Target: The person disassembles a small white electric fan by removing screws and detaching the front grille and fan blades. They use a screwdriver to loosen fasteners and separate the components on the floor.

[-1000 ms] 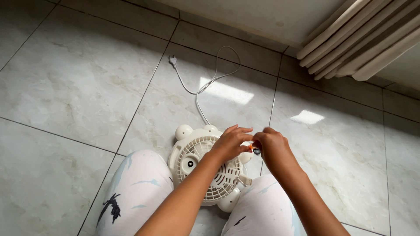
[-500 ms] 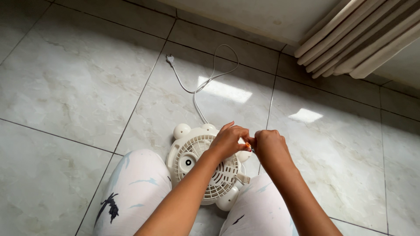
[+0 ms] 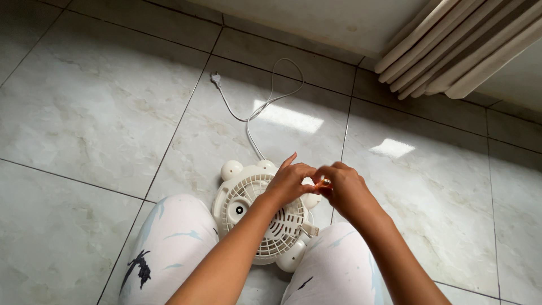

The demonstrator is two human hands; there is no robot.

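White plastic is making up the small fan [image 3: 259, 217], which is lying grille-up on the floor [image 3: 84, 113] between our knees [image 3: 169, 243]. We are kneeling over it, and our patterned pale trousers are filling the lower edge of the view.

Our left hand [image 3: 291, 183] is hovering over the upper right part of the fan's grille, with the thumb and first fingers pinched together and one finger sticking up. Our right hand [image 3: 344, 189] is sitting just beside it, curled closed, with its fingertips meeting those of the left. Between the two sets of fingertips we are pinching a small orange-and-metal part [image 3: 323, 182]; it is too small for us to be telling what it is, and both hands appear to be touching it. The part is sitting above the right rim of the fan, close to one of its round white feet.

A thin white cord [image 3: 265, 104] is running from the top of the fan away across the tiles, looping once and ending in a plug [image 3: 215, 79] that is lying loose on the floor. Pale marbled tiles with dark joints are covering the floor, and two bright window patches are shining on them. Beige curtains [image 3: 451, 51] are hanging at the upper right, reaching nearly down to the tiles by the wall.
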